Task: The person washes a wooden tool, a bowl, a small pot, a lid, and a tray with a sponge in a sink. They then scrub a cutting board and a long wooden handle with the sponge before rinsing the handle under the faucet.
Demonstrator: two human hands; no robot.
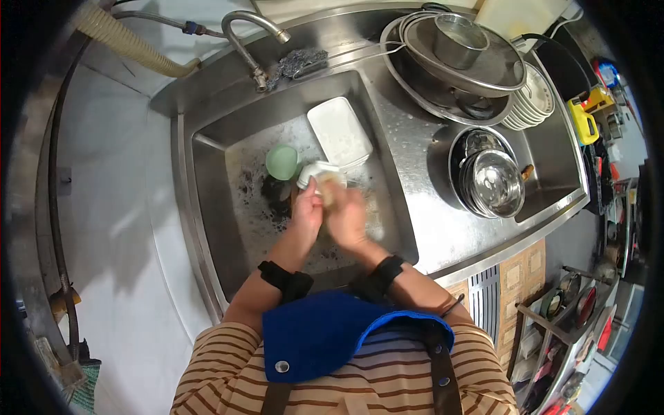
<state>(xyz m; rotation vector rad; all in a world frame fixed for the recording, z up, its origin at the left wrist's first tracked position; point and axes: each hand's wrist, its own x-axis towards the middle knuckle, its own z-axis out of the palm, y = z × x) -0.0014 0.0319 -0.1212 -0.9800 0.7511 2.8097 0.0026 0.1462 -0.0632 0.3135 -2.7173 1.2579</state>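
Observation:
Over the sink basin (207,228), my left hand (306,213) grips a small white bowl (312,170) by its near side, thumb up along it. My right hand (347,216) is smeared by motion and presses into the bowl's opening. A yellowish blur shows at its fingers; what it is cannot be made out. Just left of the bowl sits a light green cup or bowl (282,162). Beyond my hands, a stack of white rectangular trays (339,130) leans in the basin. Dark, murky, foamy water lies around them.
A curved faucet (243,50) stands at the back, with a steel wool scrubber (302,62) beside it. On the right drainboard are a large metal bowl with a strainer (465,59), stacked white plates (532,98) and nested steel bowls (496,181). A yellow bottle (583,123) stands farther right.

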